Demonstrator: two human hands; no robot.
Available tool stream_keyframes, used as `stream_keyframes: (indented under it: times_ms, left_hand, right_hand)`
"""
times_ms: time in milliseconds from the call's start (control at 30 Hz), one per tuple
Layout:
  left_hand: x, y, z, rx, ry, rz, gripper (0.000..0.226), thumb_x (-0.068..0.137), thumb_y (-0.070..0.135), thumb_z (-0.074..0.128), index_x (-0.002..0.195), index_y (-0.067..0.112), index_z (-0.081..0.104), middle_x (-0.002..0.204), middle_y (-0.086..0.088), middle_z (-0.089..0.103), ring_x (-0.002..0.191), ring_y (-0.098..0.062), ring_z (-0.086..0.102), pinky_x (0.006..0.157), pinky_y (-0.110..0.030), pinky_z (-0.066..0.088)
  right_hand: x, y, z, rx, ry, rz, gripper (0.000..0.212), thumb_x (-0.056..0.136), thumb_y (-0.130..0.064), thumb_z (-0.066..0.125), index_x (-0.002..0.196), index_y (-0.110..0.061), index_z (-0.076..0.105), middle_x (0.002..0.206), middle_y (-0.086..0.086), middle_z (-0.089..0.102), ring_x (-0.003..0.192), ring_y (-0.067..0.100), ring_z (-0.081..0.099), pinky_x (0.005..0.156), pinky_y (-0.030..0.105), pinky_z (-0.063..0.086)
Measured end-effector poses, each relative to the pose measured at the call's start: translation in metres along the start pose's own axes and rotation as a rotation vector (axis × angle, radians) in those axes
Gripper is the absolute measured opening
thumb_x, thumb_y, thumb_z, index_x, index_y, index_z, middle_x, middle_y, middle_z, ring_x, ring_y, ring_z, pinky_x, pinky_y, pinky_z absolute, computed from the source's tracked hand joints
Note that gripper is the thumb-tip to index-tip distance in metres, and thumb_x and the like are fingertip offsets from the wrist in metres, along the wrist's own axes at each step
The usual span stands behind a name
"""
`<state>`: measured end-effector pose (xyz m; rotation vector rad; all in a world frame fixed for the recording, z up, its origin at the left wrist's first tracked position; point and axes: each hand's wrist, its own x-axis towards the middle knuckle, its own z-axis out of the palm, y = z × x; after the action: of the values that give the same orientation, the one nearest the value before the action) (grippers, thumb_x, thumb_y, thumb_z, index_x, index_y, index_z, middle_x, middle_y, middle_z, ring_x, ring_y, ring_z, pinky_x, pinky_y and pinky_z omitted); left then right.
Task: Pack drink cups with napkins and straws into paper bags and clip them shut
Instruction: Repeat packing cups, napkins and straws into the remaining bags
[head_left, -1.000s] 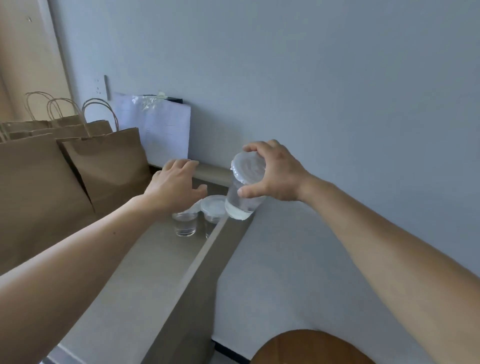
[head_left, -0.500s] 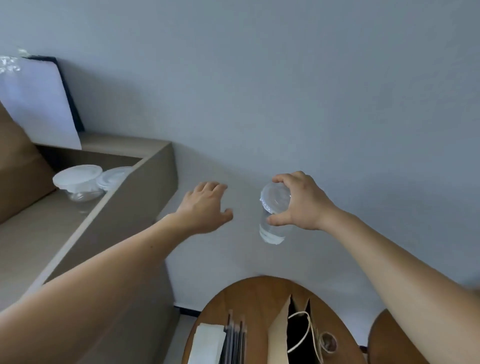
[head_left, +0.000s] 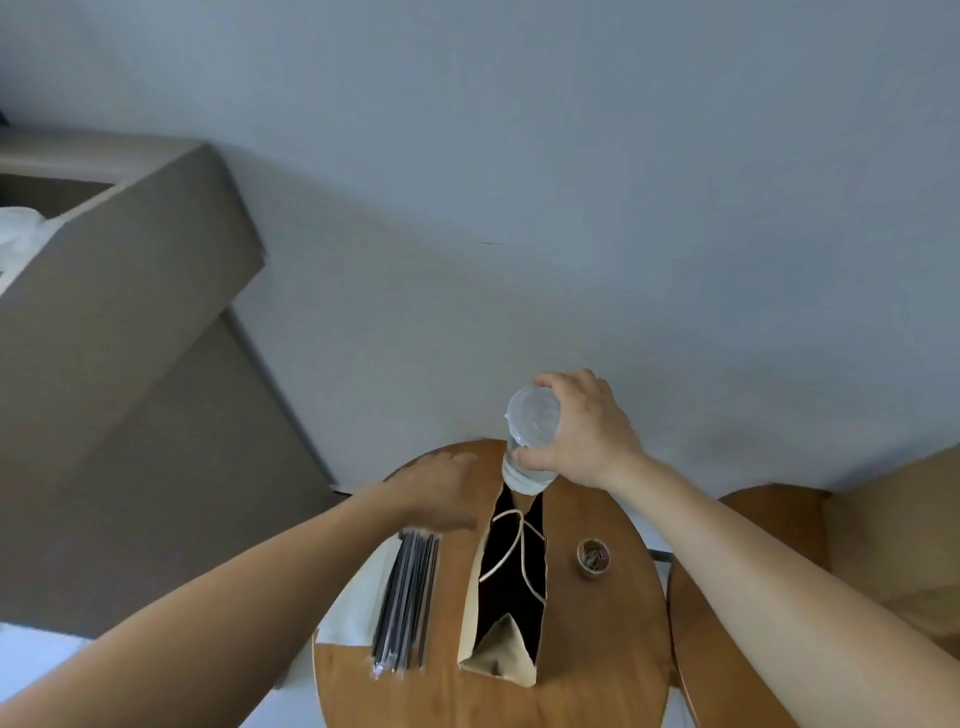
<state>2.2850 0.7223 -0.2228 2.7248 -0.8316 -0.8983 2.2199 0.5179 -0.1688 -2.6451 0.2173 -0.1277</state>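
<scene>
At the left of your round wooden table (head_left: 597, 665) the white napkins (head_left: 350, 603) lie flat. The dark straws (head_left: 408, 603) lie on them, with their long axis running from near you toward the wall. Your left hand (head_left: 441, 488) is over their far ends, palm down with the fingers stretched out and holding nothing. It is blurred, so I cannot tell whether it touches the table. The paper bag (head_left: 511, 587) stands upright with its mouth open toward you. Above the bag's far end, your right hand (head_left: 582, 431) curls round the clear lidded cup (head_left: 527, 447) just below the lid. The cup is tilted, with the lid toward you and the base pointing down at the bag's opening. A small tin (head_left: 594, 557) sits just right of the bag.
</scene>
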Motion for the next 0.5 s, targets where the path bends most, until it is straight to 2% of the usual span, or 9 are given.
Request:
stream_keyframes:
  times_ms: [67,133,200,233,300,367,433,500]
  left_hand:
    - [0.001,-0.003,0.022,-0.065,-0.178,-0.023,0.100,0.070,0.040,0.073,0.154,0.031,0.018,0.150,-0.003,0.041,0.127,-0.025,0.050,0.095,-0.033,0.047]
    - [0.002,-0.005,0.043,-0.080,-0.292,-0.042,0.107,0.067,0.050,0.075,0.154,0.035,0.014,0.156,-0.004,0.034,0.134,-0.028,0.044,0.099,-0.034,0.042]
    - [0.003,-0.002,0.060,-0.070,-0.280,-0.062,0.104,0.065,0.060,0.072,0.152,0.031,0.021,0.155,-0.006,0.036,0.135,-0.031,0.043,0.103,-0.039,0.039]
    - [0.004,0.002,0.067,-0.079,-0.255,-0.072,0.096,0.067,0.062,0.069,0.148,0.027,0.030,0.150,-0.006,0.043,0.132,-0.031,0.047,0.101,-0.040,0.040]
    - [0.006,0.007,0.079,-0.134,-0.185,-0.094,0.062,0.076,0.057,0.064,0.126,0.022,0.052,0.122,-0.003,0.063,0.112,-0.027,0.062,0.089,-0.034,0.048]
    - [0.007,0.009,0.086,-0.205,-0.137,-0.137,0.037,0.084,0.049,0.056,0.103,0.018,0.060,0.089,-0.001,0.070,0.082,-0.020,0.071,0.079,-0.035,0.059]
    - [0.010,0.005,0.090,-0.326,-0.177,-0.207,0.032,0.088,0.040,0.047,0.097,0.013,0.061,0.076,-0.004,0.073,0.069,-0.019,0.073,0.075,-0.037,0.062]
    - [0.010,0.001,0.093,-0.471,-0.259,-0.271,0.036,0.092,0.034,0.040,0.095,0.007,0.063,0.069,-0.008,0.074,0.063,-0.019,0.074,0.073,-0.034,0.062]
  right_hand:
    - [-0.001,0.006,0.011,0.022,0.014,0.001,0.091,0.059,-0.060,0.079,0.136,-0.030,0.041,0.130,-0.004,0.040,0.122,0.021,0.037,0.088,0.035,0.042]
    - [-0.004,0.011,0.021,0.051,0.017,0.005,0.092,0.059,-0.059,0.080,0.137,-0.029,0.041,0.129,-0.004,0.040,0.123,0.021,0.036,0.089,0.033,0.041]
    - [-0.008,0.014,0.031,0.066,0.013,0.004,0.092,0.059,-0.059,0.080,0.137,-0.028,0.041,0.129,-0.004,0.040,0.123,0.021,0.036,0.089,0.032,0.039]
    - [-0.011,0.014,0.035,0.064,0.013,-0.001,0.092,0.059,-0.059,0.080,0.137,-0.028,0.041,0.128,-0.004,0.040,0.122,0.021,0.036,0.088,0.031,0.039]
    - [-0.017,0.013,0.042,0.058,0.021,-0.008,0.091,0.059,-0.060,0.079,0.136,-0.028,0.042,0.128,-0.004,0.041,0.121,0.021,0.037,0.088,0.032,0.040]
    - [-0.024,0.012,0.047,0.054,0.043,-0.004,0.090,0.058,-0.060,0.078,0.134,-0.028,0.042,0.128,-0.004,0.041,0.121,0.021,0.037,0.088,0.032,0.042]
    - [-0.032,0.013,0.049,0.056,0.065,0.011,0.091,0.058,-0.061,0.077,0.134,-0.028,0.041,0.129,-0.004,0.040,0.122,0.020,0.036,0.088,0.031,0.041]
    - [-0.041,0.013,0.048,0.043,0.067,0.049,0.094,0.057,-0.063,0.075,0.136,-0.030,0.038,0.131,-0.006,0.038,0.122,0.017,0.033,0.088,0.029,0.040]
